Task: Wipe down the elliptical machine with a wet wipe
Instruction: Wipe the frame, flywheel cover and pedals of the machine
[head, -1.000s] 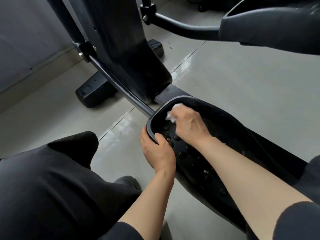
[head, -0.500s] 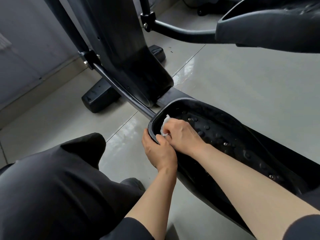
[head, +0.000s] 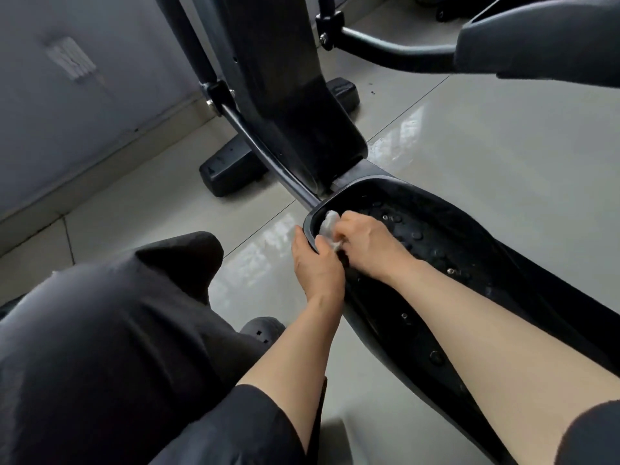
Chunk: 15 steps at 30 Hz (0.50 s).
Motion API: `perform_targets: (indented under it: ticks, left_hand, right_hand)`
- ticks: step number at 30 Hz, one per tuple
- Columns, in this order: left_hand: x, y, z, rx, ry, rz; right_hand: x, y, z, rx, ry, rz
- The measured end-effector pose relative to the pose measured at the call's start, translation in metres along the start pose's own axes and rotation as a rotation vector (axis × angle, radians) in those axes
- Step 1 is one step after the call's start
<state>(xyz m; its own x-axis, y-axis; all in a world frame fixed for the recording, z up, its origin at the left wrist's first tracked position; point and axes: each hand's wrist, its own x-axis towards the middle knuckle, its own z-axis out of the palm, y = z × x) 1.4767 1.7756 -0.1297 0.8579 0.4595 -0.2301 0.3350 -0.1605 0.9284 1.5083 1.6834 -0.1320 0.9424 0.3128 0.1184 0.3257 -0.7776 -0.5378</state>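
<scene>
The black elliptical machine's near foot pedal lies low in front of me, studded with round bumps and screws. My right hand grips a crumpled white wet wipe and presses it against the inside of the pedal's front-left rim. My left hand holds that rim from outside, thumb hooked over the edge, right beside the wipe. The machine's central black housing rises behind the pedal.
The second pedal hangs at the upper right on its curved arm. A black base foot sits on the glossy tiled floor. My bent knee in dark trousers fills the lower left; a grey wall runs along the left.
My right hand slid the wipe from the pedal's front tip back along the left inner rim toward my left hand. My left hand kept its hold on the rim.
</scene>
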Motion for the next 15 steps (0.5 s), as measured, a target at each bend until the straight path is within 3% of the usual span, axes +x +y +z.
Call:
perform_targets:
  ticks: [4,6,10,15]
  left_hand:
    - [-0.017,0.0,0.002,0.029,-0.019,0.007]
    - [-0.022,-0.001,0.006,0.04,-0.001,0.005]
    - [-0.025,-0.001,0.012,0.03,0.072,-0.028]
    - [-0.031,0.003,0.014,0.041,0.133,-0.028]
  right_hand:
    - [-0.007,0.02,-0.013,-0.113,0.168,0.261]
    - [-0.011,0.011,-0.008,-0.115,0.159,0.205]
    - [-0.011,-0.009,0.003,-0.001,-0.031,-0.012]
    - [-0.01,0.023,-0.013,-0.151,0.127,0.174]
